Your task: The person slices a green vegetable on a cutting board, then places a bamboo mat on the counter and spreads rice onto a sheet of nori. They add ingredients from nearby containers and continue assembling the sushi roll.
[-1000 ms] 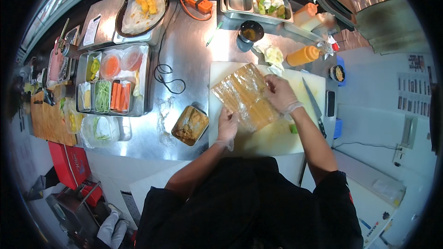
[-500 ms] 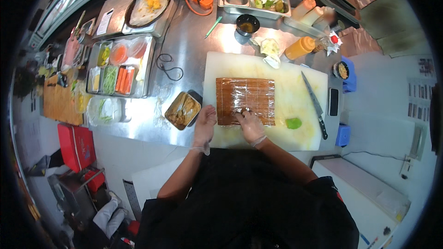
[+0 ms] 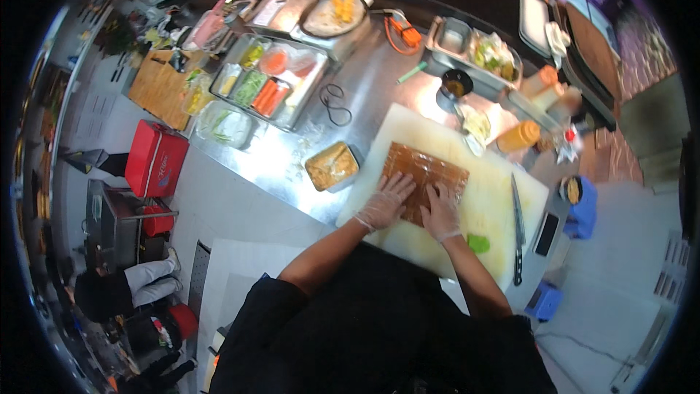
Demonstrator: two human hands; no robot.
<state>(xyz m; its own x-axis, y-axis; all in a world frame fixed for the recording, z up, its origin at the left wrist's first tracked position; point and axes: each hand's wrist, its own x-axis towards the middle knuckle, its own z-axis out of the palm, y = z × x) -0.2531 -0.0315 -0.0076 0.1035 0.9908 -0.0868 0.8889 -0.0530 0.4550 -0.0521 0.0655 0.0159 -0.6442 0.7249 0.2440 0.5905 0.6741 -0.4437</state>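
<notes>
The film-wrapped bamboo mat [image 3: 435,165] is lying flat on the left part of the white cutting board [image 3: 410,125], right in front of you, where both gloved hands are reaching it easily. Your left hand [image 3: 386,204] is spreading its fingers over the mat's left side, and your right hand [image 3: 440,216] is resting extended fingers on its nearer right part; neither is gripping, so they're probably holding it flat. Blur is hiding how firmly you're pressing. The knife [image 3: 519,217] is lying rightward, seemingly parked away from your fingers, with a green lump [image 3: 478,244] sitting between.
</notes>
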